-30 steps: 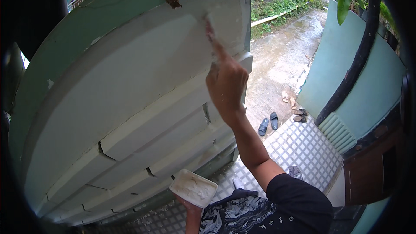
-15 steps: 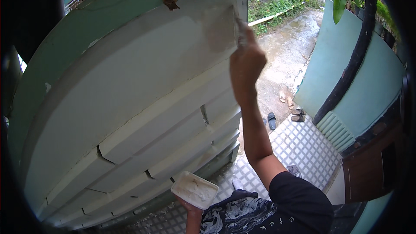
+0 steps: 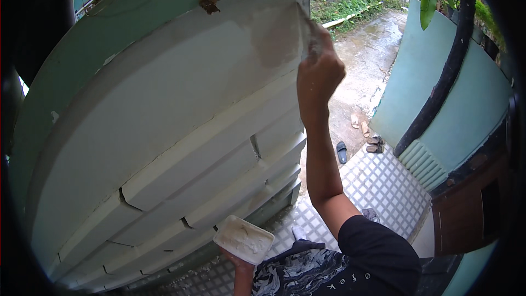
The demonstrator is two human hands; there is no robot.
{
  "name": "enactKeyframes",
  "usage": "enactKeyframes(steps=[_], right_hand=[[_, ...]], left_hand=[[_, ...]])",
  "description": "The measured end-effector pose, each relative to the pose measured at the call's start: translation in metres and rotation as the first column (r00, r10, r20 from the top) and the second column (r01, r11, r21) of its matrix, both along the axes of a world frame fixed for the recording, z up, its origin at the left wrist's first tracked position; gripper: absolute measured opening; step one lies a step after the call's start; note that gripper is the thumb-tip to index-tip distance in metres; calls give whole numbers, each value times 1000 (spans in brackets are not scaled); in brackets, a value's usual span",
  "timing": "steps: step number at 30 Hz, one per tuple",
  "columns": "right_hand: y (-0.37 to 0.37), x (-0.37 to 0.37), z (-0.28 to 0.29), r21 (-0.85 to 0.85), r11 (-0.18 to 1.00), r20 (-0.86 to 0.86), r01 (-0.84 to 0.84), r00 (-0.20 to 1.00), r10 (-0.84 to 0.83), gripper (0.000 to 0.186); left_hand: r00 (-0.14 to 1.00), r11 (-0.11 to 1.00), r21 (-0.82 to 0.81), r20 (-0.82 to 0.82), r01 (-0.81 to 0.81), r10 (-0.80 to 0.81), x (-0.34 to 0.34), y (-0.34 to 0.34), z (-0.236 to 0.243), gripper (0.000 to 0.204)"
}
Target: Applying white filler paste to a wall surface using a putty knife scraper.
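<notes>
Right hand (image 3: 322, 74) was raised, closed on a blurred tool (image 3: 313, 38) at the wall's (image 3: 164, 93) upper right edge — left hand (image 3: 239, 257), low, cupped a tub (image 3: 232, 223) of paste (image 3: 255, 245) — brown leaf (image 3: 209, 1) hung left, slipper (image 3: 342, 152) lay beyond.

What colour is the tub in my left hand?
The tub is off-white; it shows best in the head view.
</notes>
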State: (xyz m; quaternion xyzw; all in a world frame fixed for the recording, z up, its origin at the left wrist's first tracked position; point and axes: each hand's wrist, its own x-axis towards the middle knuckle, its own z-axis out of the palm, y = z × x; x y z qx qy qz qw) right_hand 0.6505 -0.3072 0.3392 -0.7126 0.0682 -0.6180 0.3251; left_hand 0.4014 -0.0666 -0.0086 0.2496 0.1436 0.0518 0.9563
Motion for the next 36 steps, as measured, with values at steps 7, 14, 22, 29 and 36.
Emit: enactKeyframes(steps=[7, 14, 22, 29, 36], right_hand=[[62, -36, -29, -194, 934, 2, -301, 952, 307, 60], [9, -16, 6, -93, 984, 104, -155, 981, 164, 49], [65, -31, 0, -188, 925, 24, -331, 940, 341, 62], [9, -13, 8, -84, 996, 98, -38, 994, 46, 44], [54, -27, -2, -106, 973, -52, -204, 978, 200, 49]], left_hand=[[999, 1000, -24, -49, 9, -10, 4, 1, -3, 74], [997, 995, -72, -29, 68, -70, 8, -2, -6, 76], [1000, 1000, 1, 22, 15, -15, 11, -10, -11, 76], [1000, 999, 39, 14, 4, -4, 10, -16, 4, 77], [1000, 999, 24, 3, 28, -28, 6, -12, 5, 78]])
